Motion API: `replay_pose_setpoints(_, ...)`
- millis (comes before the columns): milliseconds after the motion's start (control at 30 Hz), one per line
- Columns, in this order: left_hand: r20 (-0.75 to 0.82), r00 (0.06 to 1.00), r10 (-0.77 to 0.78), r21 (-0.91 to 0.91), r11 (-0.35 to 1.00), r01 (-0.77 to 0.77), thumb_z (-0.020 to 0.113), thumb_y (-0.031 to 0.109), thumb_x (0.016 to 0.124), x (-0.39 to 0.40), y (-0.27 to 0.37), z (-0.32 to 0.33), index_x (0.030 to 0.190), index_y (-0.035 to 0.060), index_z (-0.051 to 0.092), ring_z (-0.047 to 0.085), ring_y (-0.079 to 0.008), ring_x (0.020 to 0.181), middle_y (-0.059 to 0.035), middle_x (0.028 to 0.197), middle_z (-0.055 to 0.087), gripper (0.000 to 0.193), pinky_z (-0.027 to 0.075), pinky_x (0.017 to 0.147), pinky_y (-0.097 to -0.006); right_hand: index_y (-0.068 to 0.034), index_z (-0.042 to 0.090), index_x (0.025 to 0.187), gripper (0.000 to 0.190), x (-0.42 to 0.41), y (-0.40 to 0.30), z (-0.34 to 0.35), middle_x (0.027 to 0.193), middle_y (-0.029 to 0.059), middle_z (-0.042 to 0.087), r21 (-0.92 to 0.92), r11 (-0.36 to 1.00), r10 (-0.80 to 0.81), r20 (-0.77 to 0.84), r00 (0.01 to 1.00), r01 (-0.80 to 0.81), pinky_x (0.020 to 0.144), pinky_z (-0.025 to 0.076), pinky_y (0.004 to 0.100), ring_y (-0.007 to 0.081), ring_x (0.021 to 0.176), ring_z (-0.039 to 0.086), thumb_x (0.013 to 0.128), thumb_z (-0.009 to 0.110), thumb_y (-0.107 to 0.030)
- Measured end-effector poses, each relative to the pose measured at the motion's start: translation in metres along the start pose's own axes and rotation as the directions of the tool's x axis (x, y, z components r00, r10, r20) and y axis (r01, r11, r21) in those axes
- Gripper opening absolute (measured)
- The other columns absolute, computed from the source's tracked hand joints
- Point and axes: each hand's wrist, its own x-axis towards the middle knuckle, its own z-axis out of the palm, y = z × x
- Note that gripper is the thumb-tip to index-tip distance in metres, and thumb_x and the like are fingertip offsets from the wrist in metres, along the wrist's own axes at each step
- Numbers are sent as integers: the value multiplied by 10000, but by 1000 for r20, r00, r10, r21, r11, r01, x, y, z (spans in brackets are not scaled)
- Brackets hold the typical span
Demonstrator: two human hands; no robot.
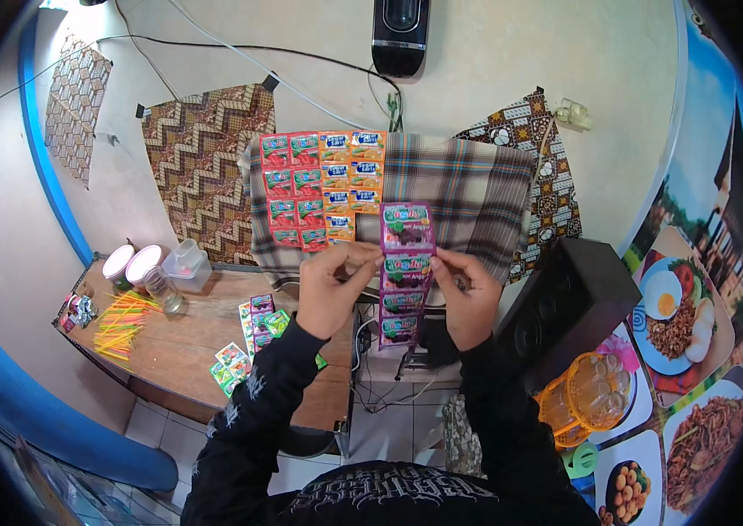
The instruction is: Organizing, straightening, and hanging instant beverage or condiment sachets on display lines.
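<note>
Between my two hands hangs a strip of purple grape drink sachets [404, 283], joined one below another. My left hand [335, 283] pinches its left edge near the seam under the top sachet, and my right hand [467, 289] pinches the right edge at about the same height. Behind the strip is a plaid cloth [457, 191] on the wall. Red drink sachets [294, 187] in strips hang on the cloth's left part, and strips of orange drink sachets [352, 174] adjoin them. The strip's lower end dangles over the gap beside the wooden table.
Left, a wooden table [181, 348] holds more sachets [260, 322], colourful straws [123, 325], a glass jar [168, 292] and plastic tubs [191, 266]. At right stand a black speaker [568, 296] and an orange basket of glasses [582, 401]. Cables [391, 394] run below.
</note>
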Motion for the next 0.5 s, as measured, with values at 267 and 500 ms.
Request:
replay_pose_setpoints(267,-59,997,57,3,998,-57,740,-28,977,42,-18,9,1086,-39,759,717,-91,873,-95,1035,793,111,579,777,-264,27,774,1165,204,45,20,8,1015,89,800,46,997,-66,2,998,65,777,561,253,82,859,699,1004,779,-97)
replay_pose_setpoints(500,-85,996,42,100,994,-34,755,-3,977,73,-20,8,1062,-28,769,701,-70,812,-74,972,798,90,554,709,-248,23,777,1154,197,71,20,14,975,79,800,26,999,-41,13,999,41,774,559,249,73,867,706,995,784,-92)
